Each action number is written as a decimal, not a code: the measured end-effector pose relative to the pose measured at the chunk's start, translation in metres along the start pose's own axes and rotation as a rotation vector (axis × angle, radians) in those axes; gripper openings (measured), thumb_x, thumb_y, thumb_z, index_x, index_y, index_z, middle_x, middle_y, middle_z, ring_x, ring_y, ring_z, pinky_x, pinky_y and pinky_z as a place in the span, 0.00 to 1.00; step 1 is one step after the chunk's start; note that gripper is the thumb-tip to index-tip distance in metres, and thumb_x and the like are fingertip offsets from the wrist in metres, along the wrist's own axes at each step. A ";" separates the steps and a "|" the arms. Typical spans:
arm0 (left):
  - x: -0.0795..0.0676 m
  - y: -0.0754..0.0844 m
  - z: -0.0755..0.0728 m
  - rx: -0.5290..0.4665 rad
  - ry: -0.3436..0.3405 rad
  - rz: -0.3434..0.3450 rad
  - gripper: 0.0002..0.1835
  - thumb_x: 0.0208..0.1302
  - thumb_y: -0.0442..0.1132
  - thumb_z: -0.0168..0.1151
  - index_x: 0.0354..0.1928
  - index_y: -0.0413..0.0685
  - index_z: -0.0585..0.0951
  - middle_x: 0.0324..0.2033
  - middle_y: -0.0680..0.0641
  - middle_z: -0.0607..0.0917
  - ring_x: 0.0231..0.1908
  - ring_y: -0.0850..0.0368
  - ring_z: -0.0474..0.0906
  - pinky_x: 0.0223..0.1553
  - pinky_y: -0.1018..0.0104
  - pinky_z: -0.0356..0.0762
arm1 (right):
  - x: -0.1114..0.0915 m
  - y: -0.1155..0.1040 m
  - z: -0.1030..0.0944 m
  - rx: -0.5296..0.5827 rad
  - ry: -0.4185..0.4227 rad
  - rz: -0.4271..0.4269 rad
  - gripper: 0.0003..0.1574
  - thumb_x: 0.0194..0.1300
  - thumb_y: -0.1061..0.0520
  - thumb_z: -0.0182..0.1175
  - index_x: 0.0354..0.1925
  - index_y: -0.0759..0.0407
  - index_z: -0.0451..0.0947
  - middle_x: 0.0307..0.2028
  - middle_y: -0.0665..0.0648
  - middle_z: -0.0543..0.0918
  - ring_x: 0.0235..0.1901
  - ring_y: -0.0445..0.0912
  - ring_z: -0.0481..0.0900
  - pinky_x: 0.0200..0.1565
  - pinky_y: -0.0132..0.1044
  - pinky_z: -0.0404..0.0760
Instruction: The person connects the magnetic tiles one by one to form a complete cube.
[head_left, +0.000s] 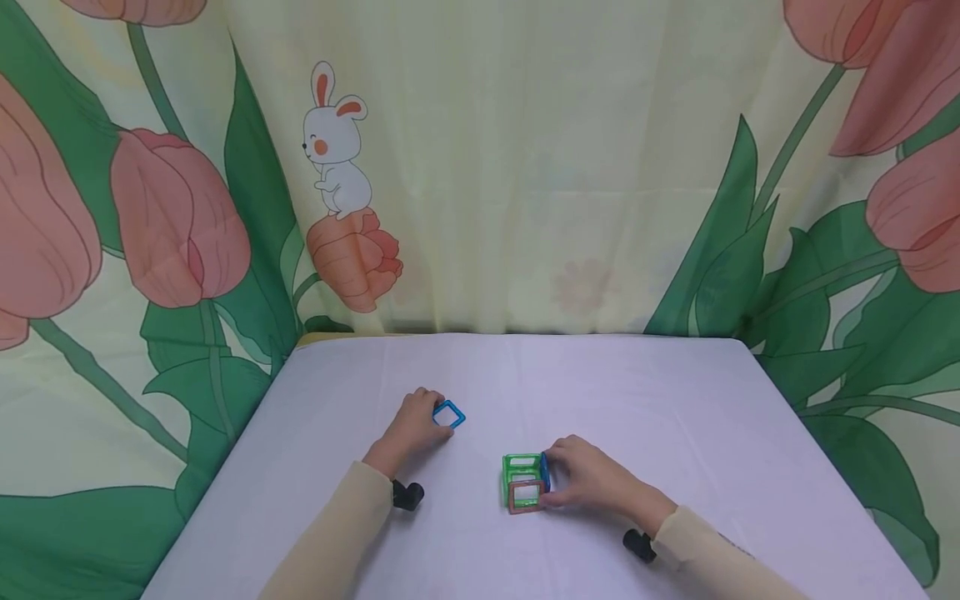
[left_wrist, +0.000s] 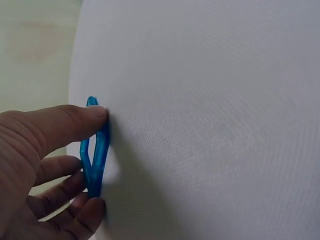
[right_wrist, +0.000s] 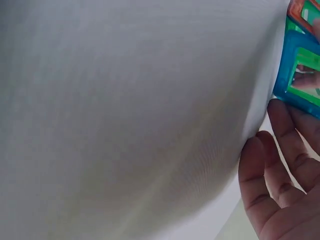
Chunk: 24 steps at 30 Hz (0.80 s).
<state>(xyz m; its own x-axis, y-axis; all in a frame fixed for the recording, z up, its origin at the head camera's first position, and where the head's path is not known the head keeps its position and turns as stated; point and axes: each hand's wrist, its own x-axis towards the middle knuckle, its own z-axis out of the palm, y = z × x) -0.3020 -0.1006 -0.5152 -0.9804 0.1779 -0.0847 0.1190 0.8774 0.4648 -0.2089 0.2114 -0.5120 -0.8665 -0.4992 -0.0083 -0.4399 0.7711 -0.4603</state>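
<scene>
My left hand (head_left: 420, 423) pinches a blue square magnetic tile (left_wrist: 102, 150) with an open middle; in the left wrist view the thumb presses on its near edge and the fingers lie behind it. To the right of it on the table stands a small box of magnetic tiles, with green tiles (head_left: 506, 475) at the back and left and an orange-red tile (head_left: 512, 500) at the front. A second blue tile (head_left: 545, 472) forms its right side. My right hand (head_left: 592, 475) holds the box there, thumb at the front corner and fingers at the back.
A white cloth covers the table (head_left: 675, 400). Behind it hangs a curtain (head_left: 510, 167) printed with tulips and a rabbit. A black wrist camera (head_left: 408, 497) sits below the left wrist, another (head_left: 639, 546) below the right.
</scene>
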 end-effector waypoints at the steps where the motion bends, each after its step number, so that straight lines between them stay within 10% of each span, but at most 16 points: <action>1: 0.000 0.000 0.000 -0.003 -0.001 -0.002 0.34 0.57 0.44 0.79 0.63 0.39 0.78 0.57 0.38 0.79 0.54 0.45 0.76 0.61 0.48 0.79 | 0.000 0.000 0.000 -0.004 -0.002 -0.001 0.44 0.48 0.36 0.81 0.54 0.62 0.84 0.48 0.50 0.85 0.52 0.48 0.79 0.58 0.50 0.80; 11: -0.008 0.006 -0.001 -0.072 -0.004 0.050 0.29 0.55 0.41 0.79 0.58 0.43 0.80 0.52 0.42 0.81 0.51 0.49 0.77 0.59 0.51 0.79 | 0.001 0.000 -0.003 -0.034 -0.006 -0.037 0.46 0.45 0.35 0.82 0.54 0.61 0.83 0.48 0.51 0.85 0.52 0.50 0.79 0.58 0.50 0.80; 24: -0.045 0.065 -0.006 -0.320 -0.190 0.312 0.19 0.58 0.45 0.77 0.49 0.48 0.84 0.47 0.47 0.85 0.50 0.53 0.79 0.57 0.53 0.81 | 0.003 0.000 -0.001 -0.041 0.001 -0.021 0.44 0.44 0.34 0.82 0.53 0.59 0.84 0.46 0.49 0.85 0.50 0.47 0.79 0.57 0.48 0.81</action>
<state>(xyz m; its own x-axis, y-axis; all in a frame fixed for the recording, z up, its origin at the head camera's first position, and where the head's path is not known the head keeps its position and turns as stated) -0.2507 -0.0547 -0.4759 -0.8559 0.5153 -0.0437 0.3193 0.5930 0.7392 -0.2118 0.2106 -0.5108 -0.8574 -0.5147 0.0017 -0.4668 0.7762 -0.4239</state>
